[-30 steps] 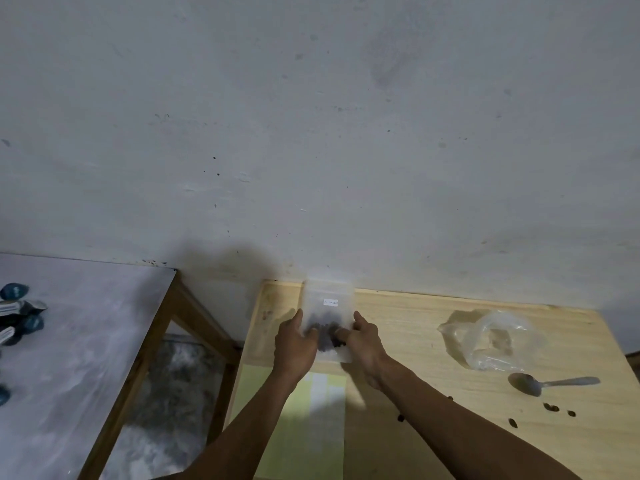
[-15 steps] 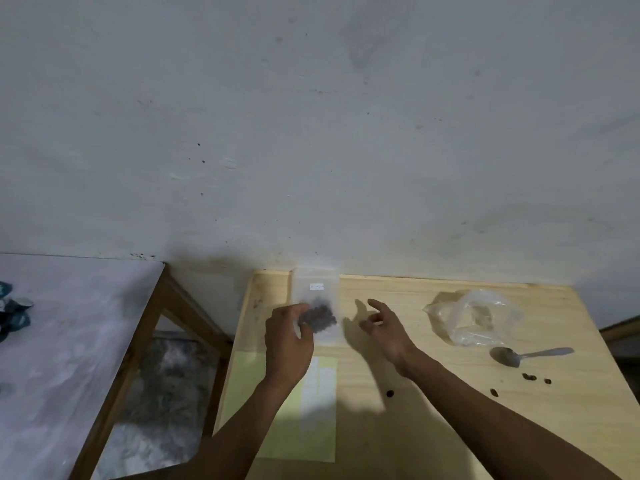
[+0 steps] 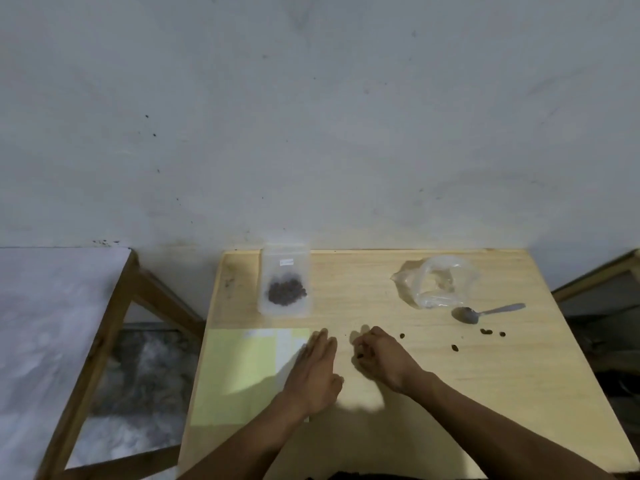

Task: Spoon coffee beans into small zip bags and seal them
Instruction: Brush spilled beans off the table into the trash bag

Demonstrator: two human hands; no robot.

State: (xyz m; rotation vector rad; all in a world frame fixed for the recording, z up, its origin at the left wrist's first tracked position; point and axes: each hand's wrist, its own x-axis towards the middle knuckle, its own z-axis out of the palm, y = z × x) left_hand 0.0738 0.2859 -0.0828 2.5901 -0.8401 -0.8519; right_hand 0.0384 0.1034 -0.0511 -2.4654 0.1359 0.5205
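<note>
A small clear zip bag (image 3: 285, 285) with a clump of coffee beans (image 3: 286, 293) inside lies flat at the far left of the wooden table (image 3: 467, 393); neither hand touches it. My left hand (image 3: 317, 372) rests palm down and flat at the right edge of a yellow sheet (image 3: 239, 375), holding nothing. My right hand (image 3: 381, 358) is beside it, fingers curled and pinched around a single dark bean (image 3: 360, 357) at table level. A metal spoon (image 3: 485, 311) lies at the right with its bowl empty.
A crumpled larger clear plastic bag (image 3: 436, 285) sits at the back right, just behind the spoon. A few loose beans (image 3: 485, 331) are scattered near the spoon. A grey-topped table (image 3: 52, 323) stands to the left across a gap. The wall rises directly behind.
Both hands let go of the bean bag, which now lies on the table, and pulled back toward me. The right hand curled down onto a loose bean. The camera tilted down.
</note>
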